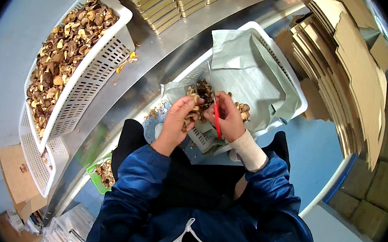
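**Left hand [178, 119] and right hand [231, 121] close together, both gripping**

Both arms reach forward and angle inward, in blue sleeves [145, 167]. The left wrist [162, 147] is bare; its hand is held with fingers curled toward the thumb, pointing forward and to the right. The right wrist wears a pale band [250, 150] between sleeve and hand. That hand turns inward and leftward, fingers bent and closed, back of the hand facing outward. The fingertips of both hands are near each other, slightly apart. The black-clad knees [279, 148] are spread, the hands between them and a little farther forward.
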Demonstrator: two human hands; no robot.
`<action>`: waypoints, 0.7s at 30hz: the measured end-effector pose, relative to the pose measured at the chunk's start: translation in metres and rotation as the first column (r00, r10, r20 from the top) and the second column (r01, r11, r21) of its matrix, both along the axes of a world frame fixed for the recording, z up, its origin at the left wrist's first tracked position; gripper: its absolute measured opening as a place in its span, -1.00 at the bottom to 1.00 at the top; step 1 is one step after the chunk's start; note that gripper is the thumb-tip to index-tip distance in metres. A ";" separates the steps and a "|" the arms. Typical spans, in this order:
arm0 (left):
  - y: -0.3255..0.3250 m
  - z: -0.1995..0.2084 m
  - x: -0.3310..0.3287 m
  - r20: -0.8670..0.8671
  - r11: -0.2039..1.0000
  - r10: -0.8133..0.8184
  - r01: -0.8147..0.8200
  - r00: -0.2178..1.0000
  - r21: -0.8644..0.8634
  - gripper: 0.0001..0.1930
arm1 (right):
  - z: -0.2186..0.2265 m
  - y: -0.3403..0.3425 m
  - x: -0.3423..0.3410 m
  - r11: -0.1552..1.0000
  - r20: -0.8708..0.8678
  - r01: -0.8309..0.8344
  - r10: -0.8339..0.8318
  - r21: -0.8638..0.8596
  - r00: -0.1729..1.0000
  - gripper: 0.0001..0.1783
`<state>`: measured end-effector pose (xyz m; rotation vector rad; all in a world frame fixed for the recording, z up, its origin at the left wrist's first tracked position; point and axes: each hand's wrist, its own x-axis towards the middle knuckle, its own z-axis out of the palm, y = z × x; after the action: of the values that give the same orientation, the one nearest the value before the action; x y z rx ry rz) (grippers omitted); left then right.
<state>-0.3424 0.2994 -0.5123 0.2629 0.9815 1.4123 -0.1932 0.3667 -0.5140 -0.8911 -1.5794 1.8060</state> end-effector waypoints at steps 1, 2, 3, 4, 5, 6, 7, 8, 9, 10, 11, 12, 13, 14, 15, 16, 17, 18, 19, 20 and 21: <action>0.000 0.001 -0.008 -0.008 0.999 0.032 -0.032 0.999 0.007 -0.83 | 0.001 -0.001 -0.001 0.998 0.035 -0.012 0.010 0.058 0.999 -0.38; -0.001 0.000 -0.015 -0.011 0.998 0.063 -0.063 0.998 0.016 -0.84 | 0.000 -0.003 0.000 0.993 0.075 -0.024 0.015 0.117 0.997 -0.38; -0.001 0.000 -0.020 -0.014 0.995 0.093 -0.092 0.996 0.025 -0.84 | -0.002 -0.004 0.001 0.984 0.116 -0.038 0.017 0.175 0.993 -0.38; -0.001 0.001 -0.022 -0.013 0.994 0.098 -0.097 0.995 0.050 -0.84 | -0.006 -0.005 0.002 0.988 0.106 -0.072 0.057 0.139 0.993 -0.35; -0.003 0.001 -0.025 0.007 0.995 0.076 -0.077 0.997 0.068 -0.84 | -0.001 -0.007 0.001 0.977 0.151 -0.119 0.092 0.179 0.984 -0.32; -0.004 0.000 -0.026 0.027 0.995 0.053 -0.055 0.998 0.085 -0.85 | 0.005 -0.010 0.001 0.962 0.197 -0.167 0.125 0.216 0.972 -0.30; -0.005 0.001 -0.027 0.046 0.994 0.029 -0.033 0.999 0.103 -0.85 | 0.012 -0.011 0.001 0.944 0.244 -0.215 0.153 0.250 0.958 -0.27; -0.005 0.002 -0.025 0.051 0.995 0.023 -0.028 0.998 0.095 -0.87 | 0.015 -0.012 0.003 0.956 0.273 -0.249 0.201 0.154 0.941 -0.20; -0.006 0.004 -0.022 0.056 0.996 0.018 -0.022 0.998 0.087 -0.90 | 0.011 -0.013 0.005 0.950 0.276 -0.242 0.183 0.196 0.943 -0.22; -0.006 0.005 -0.019 0.061 0.997 0.011 -0.016 0.998 0.079 -0.92 | 0.005 -0.015 0.005 0.943 0.278 -0.234 0.165 0.237 0.946 -0.24; -0.006 0.000 -0.018 0.050 0.996 0.007 -0.011 0.999 0.089 -0.92 | 0.003 -0.016 0.004 0.933 0.280 -0.230 0.150 0.277 0.948 -0.25; -0.007 -0.007 -0.017 0.038 0.995 0.002 -0.006 0.999 0.099 -0.91 | 0.004 -0.019 0.005 0.940 0.288 -0.224 0.147 0.258 0.946 -0.26; -0.007 -0.011 -0.015 0.027 0.994 -0.002 -0.001 1.000 0.109 -0.91 | 0.003 -0.020 0.006 0.935 0.297 -0.222 0.137 0.277 0.945 -0.26; -0.007 -0.011 -0.014 0.031 0.996 0.005 -0.008 1.000 0.094 -0.92 | 0.001 -0.021 0.006 0.930 0.306 -0.220 0.127 0.294 0.943 -0.26; -0.006 -0.010 -0.012 0.036 0.997 0.013 -0.016 0.999 0.080 -0.93 | 0.000 -0.021 0.006 0.925 0.316 -0.221 0.119 0.311 0.941 -0.26; -0.007 -0.009 -0.010 0.040 0.997 0.025 -0.028 0.999 0.066 -0.93 | 0.001 -0.019 0.005 0.921 0.308 -0.218 0.116 0.323 0.944 -0.26; -0.009 -0.007 -0.010 0.021 0.998 0.028 -0.029 0.999 0.056 -0.93 | 0.001 -0.018 0.002 0.916 0.298 -0.223 0.122 0.334 0.947 -0.27; -0.011 -0.004 -0.011 0.002 0.998 0.036 -0.036 0.999 0.047 -0.92 | 0.002 -0.019 0.000 0.909 0.288 -0.234 0.135 0.344 0.948 -0.28; -0.014 -0.001 -0.013 -0.016 0.998 0.051 -0.051 0.999 0.038 -0.92 | 0.002 -0.022 -0.003 0.916 0.300 -0.247 0.151 0.316 0.942 -0.29; -0.020 0.002 -0.016 -0.001 0.995 0.080 -0.080 0.997 0.059 -0.89 | 0.001 -0.025 -0.009 0.918 0.311 -0.269 0.175 0.291 0.934 -0.29; -0.031 0.011 -0.021 -0.028 0.994 0.104 -0.103 0.994 0.039 -0.89 | 0.004 -0.032 -0.020 0.916 0.310 -0.302 0.216 0.265 0.926 -0.30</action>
<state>-0.3629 0.2686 -0.5014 0.2646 1.0058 1.5258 -0.2127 0.3348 -0.5102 -0.8378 -2.1808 1.5878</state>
